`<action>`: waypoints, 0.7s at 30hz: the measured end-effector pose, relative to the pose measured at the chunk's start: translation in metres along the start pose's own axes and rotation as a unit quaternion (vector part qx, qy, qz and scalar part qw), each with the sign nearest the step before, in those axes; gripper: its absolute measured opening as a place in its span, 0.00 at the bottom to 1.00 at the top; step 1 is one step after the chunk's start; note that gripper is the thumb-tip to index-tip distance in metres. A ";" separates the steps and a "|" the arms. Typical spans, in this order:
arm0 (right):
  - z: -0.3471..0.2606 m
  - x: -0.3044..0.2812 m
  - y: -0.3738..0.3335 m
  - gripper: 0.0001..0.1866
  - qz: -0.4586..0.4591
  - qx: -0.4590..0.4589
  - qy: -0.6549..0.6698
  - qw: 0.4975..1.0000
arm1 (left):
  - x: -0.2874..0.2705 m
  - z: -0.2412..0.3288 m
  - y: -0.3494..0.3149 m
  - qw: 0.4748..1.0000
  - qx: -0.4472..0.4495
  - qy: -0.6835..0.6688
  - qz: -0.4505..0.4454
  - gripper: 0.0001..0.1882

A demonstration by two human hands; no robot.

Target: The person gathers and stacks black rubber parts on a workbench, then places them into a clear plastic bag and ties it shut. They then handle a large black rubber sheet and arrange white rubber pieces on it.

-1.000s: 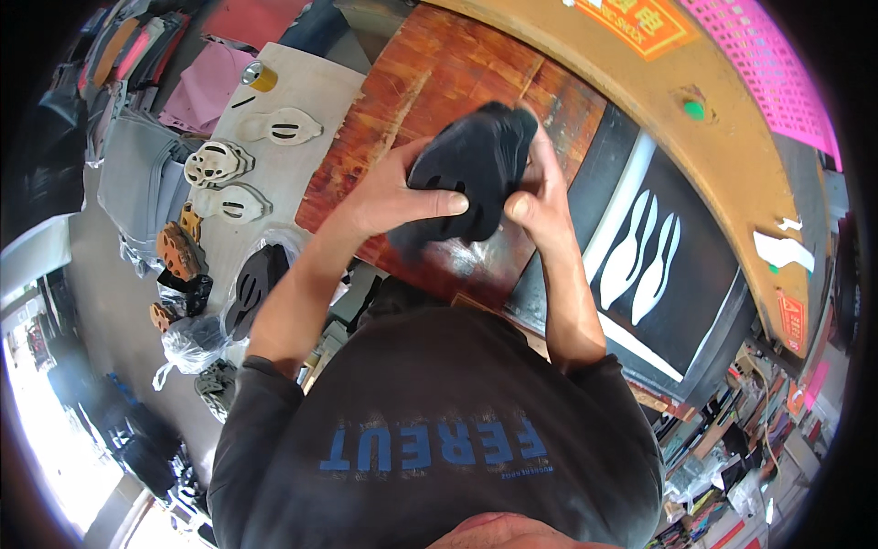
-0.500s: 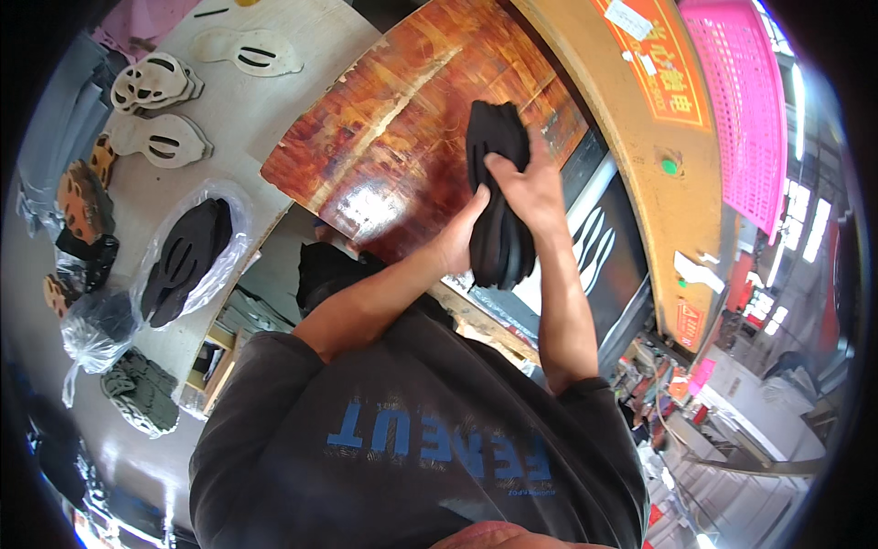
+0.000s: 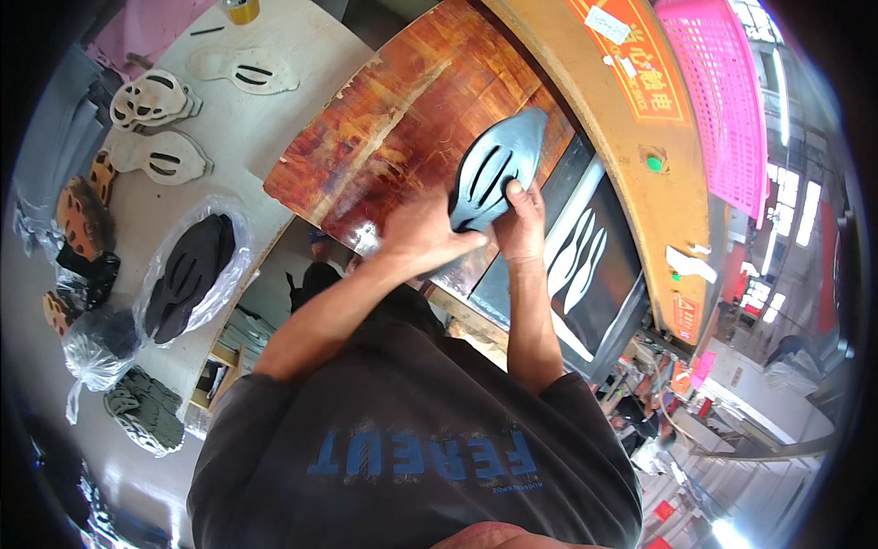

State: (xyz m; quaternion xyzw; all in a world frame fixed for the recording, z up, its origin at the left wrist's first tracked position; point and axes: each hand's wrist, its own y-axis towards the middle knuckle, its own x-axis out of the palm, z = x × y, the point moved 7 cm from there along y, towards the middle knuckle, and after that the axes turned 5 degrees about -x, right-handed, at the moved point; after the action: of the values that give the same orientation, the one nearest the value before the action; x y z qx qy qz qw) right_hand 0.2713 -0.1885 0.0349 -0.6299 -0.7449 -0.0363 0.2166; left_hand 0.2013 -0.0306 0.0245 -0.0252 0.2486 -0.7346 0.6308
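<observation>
A stack of black, foot-shaped shoe pieces with long slots is held tilted in front of me, its broad face catching the light. My right hand grips its right side, thumb on the slotted face and the other fingers hidden behind. At the lower left corner is my left hand, thumb along the bottom edge; its fingers are blurred but appear closed round the corner. Beneath both hands lies a glossy red-brown board. To its right, a dark panel carries white slot-shaped marks.
On the pale table at left lie slotted cream templates, spotted orange-brown pieces and black pieces in a clear plastic bag. A yellow-orange machine body curves along the right, with a pink basket beyond it.
The stack has turned from edge-on and upright to leaning right, showing its slotted face. My left hand has shifted left to its lower corner; my right hand has moved lower on its side.
</observation>
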 end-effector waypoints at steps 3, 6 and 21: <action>0.047 0.041 -0.022 0.44 -0.069 0.104 0.282 0.951 | -0.059 0.052 -0.032 0.894 0.107 0.399 0.175 0.27; 0.104 0.072 -0.021 0.46 0.020 0.115 0.482 0.869 | -0.059 0.064 -0.026 0.844 0.016 0.535 0.035 0.35; 0.116 0.111 -0.073 0.40 -0.129 0.202 0.462 0.854 | -0.073 0.012 -0.113 0.934 -0.144 0.263 0.195 0.44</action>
State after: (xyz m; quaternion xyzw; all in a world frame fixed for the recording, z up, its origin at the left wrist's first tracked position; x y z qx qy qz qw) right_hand 0.1569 -0.0627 -0.0129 -0.3813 -0.6249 -0.1995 0.6514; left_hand 0.1174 0.0435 0.1002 0.1274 0.5090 -0.5340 0.6630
